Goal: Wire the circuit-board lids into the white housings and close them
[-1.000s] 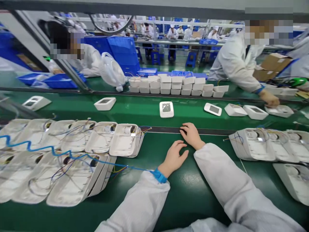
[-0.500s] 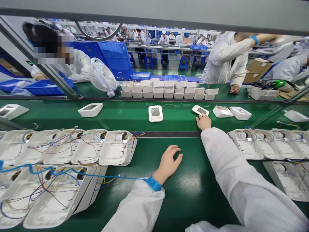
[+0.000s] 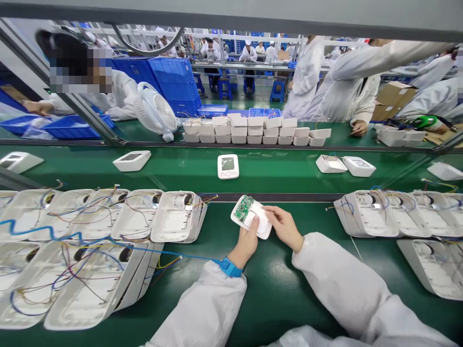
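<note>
A white front cover point(image 3: 266, 234) of a display device is held over the near green bench, its inside turned up. A green circuit board point(image 3: 245, 208) shows at its far left, with a white piece over the middle. My left hand point(image 3: 247, 245), wearing a blue wrist strap point(image 3: 230, 267) with a coiled blue cord, grips the cover's near side, thumb on top. With fingers bent together, my right hand point(image 3: 285, 226) holds the cover's right edge. A similar white display unit point(image 3: 228, 166) lies face up on the green belt ahead.
White housings with loose wires point(image 3: 177, 217) stand in rows at left, and more housings point(image 3: 369, 214) stand at right. Other white units point(image 3: 132, 161) lie along the belt. Beyond are stacked white shells point(image 3: 238, 131), a fan point(image 3: 157, 111), blue bins point(image 3: 173, 82) and co-workers in white coats.
My right hand has brought the cover from the belt back to the near bench and its board side now faces up. My left hand has closed on it.
</note>
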Tool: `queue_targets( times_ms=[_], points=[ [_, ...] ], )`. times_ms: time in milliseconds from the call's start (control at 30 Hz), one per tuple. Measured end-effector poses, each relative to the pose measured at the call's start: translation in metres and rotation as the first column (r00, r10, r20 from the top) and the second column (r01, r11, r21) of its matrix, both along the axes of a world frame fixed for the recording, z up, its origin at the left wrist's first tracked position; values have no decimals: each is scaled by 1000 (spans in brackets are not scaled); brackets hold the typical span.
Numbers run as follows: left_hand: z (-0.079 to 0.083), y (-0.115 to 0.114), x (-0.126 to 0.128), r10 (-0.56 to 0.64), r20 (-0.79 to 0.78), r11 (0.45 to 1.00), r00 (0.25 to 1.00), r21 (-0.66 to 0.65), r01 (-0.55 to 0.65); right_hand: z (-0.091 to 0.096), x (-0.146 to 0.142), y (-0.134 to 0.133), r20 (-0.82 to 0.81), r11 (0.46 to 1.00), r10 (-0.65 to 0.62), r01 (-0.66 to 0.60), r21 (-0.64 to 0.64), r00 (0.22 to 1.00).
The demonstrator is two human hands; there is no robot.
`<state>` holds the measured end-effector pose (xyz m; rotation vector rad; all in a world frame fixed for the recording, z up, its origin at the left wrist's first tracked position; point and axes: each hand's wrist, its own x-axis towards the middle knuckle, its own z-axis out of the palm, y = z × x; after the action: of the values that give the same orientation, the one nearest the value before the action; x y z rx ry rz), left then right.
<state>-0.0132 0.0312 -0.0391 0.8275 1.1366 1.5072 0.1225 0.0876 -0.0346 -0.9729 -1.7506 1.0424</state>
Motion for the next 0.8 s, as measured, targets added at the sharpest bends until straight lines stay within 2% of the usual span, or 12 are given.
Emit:
queue_targets(
  times_ms=[33,100,133,233,333,433,533,667,800],
  points=[
    [1,-1,1,-9,60,1000,998,-5,10,2,-1,-2,73,998,35,-39,50,997],
    [3,-2,2,-37,188,999,982,5,36,6,2,12,189,990,-47,20,141,981],
    [6,-2,3,-42,257,999,966,7,42,8,7,27,219,983,-127,93,161,967],
    [12,-1,4,-21,439,998,898,-48,46,12,33,89,254,934,-357,350,72,899],
    [17,-1,3,-9,501,994,865,-88,61,16,69,149,302,842,-524,537,45,796],
    [17,-3,2,-50,473,990,880,-90,104,15,101,183,383,730,-643,682,44,663],
    [15,-4,2,-101,400,986,911,-84,147,8,115,193,451,681,-668,730,51,592],
    [13,-5,2,-127,320,985,939,-68,157,2,115,193,489,673,-667,736,71,562],
    [14,-6,3,-122,284,987,951,-68,147,5,110,188,476,681,-676,725,109,563]
  ],
)
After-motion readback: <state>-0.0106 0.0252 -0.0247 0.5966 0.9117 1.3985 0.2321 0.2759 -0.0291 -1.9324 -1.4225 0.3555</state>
